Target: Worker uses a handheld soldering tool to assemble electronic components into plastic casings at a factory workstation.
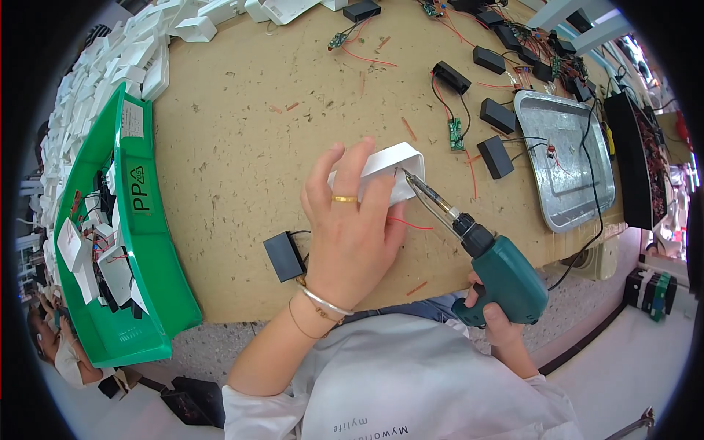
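My left hand [350, 231] is closed around an open white plastic housing [390, 158], tilted above the cardboard-covered table. A ring and bracelets are on that hand and wrist. In my right hand [501, 328] is a dark green soldering gun [513, 277], gripped by its handle. Its metal tip reaches into the open end of the housing, close to my left fingertips. What the tip touches inside is too small to tell. A thin red wire [412, 224] sticks out below the housing. Beside my left wrist lies a black box [284, 257] with a black wire leading under my hand.
A green bin [150, 275] with assembled parts stands at the left, beside a heap of white housings [132, 62]. On the right lie a metal tray [579, 214], several black boxes [497, 116] and a green circuit board [455, 135] with wires. A black cord [600, 205] crosses the tray.
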Motion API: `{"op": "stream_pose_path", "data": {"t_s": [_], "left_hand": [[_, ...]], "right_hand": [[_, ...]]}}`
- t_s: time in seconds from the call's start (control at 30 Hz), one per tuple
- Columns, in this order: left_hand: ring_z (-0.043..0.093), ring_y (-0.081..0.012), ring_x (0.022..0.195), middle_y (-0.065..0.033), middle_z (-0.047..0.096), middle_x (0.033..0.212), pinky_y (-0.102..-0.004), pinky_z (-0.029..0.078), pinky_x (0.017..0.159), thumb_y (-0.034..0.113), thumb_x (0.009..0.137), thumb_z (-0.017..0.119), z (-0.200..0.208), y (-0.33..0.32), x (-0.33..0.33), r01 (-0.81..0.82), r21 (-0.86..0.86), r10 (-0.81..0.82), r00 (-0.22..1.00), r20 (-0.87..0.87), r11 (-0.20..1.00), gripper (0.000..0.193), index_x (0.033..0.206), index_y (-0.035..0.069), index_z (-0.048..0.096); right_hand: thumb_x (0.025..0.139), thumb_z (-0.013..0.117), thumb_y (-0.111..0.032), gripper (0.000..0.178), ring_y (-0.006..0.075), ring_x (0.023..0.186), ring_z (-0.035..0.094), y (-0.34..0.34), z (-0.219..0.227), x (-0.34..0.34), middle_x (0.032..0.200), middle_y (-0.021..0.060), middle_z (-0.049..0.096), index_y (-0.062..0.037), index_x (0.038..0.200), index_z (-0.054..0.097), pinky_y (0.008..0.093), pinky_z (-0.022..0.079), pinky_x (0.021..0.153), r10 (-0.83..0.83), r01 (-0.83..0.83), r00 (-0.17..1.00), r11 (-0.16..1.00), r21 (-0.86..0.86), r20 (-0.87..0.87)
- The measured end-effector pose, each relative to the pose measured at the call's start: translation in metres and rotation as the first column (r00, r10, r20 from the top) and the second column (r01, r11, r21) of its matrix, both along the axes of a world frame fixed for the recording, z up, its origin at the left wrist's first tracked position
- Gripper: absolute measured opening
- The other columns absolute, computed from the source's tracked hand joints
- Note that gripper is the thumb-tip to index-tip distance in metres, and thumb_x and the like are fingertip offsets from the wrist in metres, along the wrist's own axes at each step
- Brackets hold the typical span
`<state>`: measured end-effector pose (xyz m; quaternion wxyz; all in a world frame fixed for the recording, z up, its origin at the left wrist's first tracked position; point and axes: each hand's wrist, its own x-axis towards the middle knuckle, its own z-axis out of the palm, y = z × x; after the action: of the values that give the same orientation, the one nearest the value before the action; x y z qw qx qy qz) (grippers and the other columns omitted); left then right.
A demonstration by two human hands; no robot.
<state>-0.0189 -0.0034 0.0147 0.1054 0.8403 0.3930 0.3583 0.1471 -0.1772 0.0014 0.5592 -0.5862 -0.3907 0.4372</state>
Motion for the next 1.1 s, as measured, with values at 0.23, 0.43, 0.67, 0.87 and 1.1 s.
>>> {"op": "stream_pose_path", "data": {"t_s": [0.23, 0.43, 0.67, 0.87, 1.1], "left_hand": [[0.057, -0.0168, 0.091, 0.0028, 0.063, 0.084, -0.0464, 0.032, 0.094, 0.012, 0.064, 0.066, 0.007, -0.001, -0.020, 0.213, 0.164, -0.212, 0.977, -0.024, 0.963, 0.014, 0.078, 0.010, 0.061], [0.062, -0.0160, 0.079, 0.0009, 0.064, 0.075, -0.0404, 0.043, 0.085, 0.007, 0.062, 0.068, 0.007, 0.003, -0.021, 0.232, 0.114, -0.248, 0.954, 0.169, 0.966, 0.016, 0.078, 0.009, 0.065], [0.061, -0.0166, 0.073, -0.0007, 0.064, 0.074, -0.0365, 0.045, 0.079, 0.006, 0.062, 0.074, 0.014, 0.001, -0.021, 0.209, 0.117, -0.227, 0.957, 0.182, 0.971, 0.017, 0.076, 0.009, 0.066], [0.059, -0.0208, 0.076, -0.0014, 0.062, 0.075, -0.0362, 0.045, 0.076, 0.008, 0.063, 0.075, 0.006, 0.006, -0.019, 0.164, 0.078, -0.179, 0.947, 0.268, 0.983, 0.020, 0.081, 0.008, 0.065], [0.049, -0.0294, 0.099, -0.0099, 0.054, 0.107, -0.0391, 0.039, 0.084, 0.005, 0.070, 0.069, 0.007, 0.002, -0.006, -0.033, 0.012, 0.030, 0.986, 0.164, 0.999, 0.012, 0.076, 0.004, 0.058]], "right_hand": [[0.079, 0.064, -0.033, 0.055, 0.0175, 0.067, 0.056, 0.001, 0.001, 0.002, 0.099, 0.0170, 0.057, 0.0083, 0.112, 0.049, 0.0290, 0.045, 0.061, 0.015, -0.016, 1.000, 1.000, 0.017, 0.010], [0.080, 0.064, -0.033, 0.056, 0.0165, 0.070, 0.056, -0.002, -0.003, 0.006, 0.103, 0.0168, 0.056, 0.0066, 0.116, 0.047, 0.0289, 0.045, 0.063, 0.058, -0.058, 0.998, 0.998, -0.002, 0.018], [0.080, 0.064, -0.033, 0.056, 0.0160, 0.070, 0.056, -0.002, -0.002, 0.005, 0.103, 0.0164, 0.055, 0.0058, 0.117, 0.047, 0.0288, 0.045, 0.064, 0.059, -0.058, 0.998, 0.998, -0.020, 0.030], [0.079, 0.064, -0.034, 0.058, 0.0158, 0.069, 0.055, -0.001, -0.001, 0.005, 0.104, 0.0164, 0.055, 0.0059, 0.117, 0.046, 0.0289, 0.045, 0.065, 0.052, -0.052, 0.998, 0.999, -0.014, 0.021], [0.080, 0.063, -0.033, 0.057, 0.0153, 0.068, 0.055, 0.001, 0.000, 0.005, 0.102, 0.0158, 0.055, 0.0060, 0.117, 0.046, 0.0283, 0.044, 0.064, 0.064, -0.063, 0.997, 0.997, -0.033, 0.033]]}}
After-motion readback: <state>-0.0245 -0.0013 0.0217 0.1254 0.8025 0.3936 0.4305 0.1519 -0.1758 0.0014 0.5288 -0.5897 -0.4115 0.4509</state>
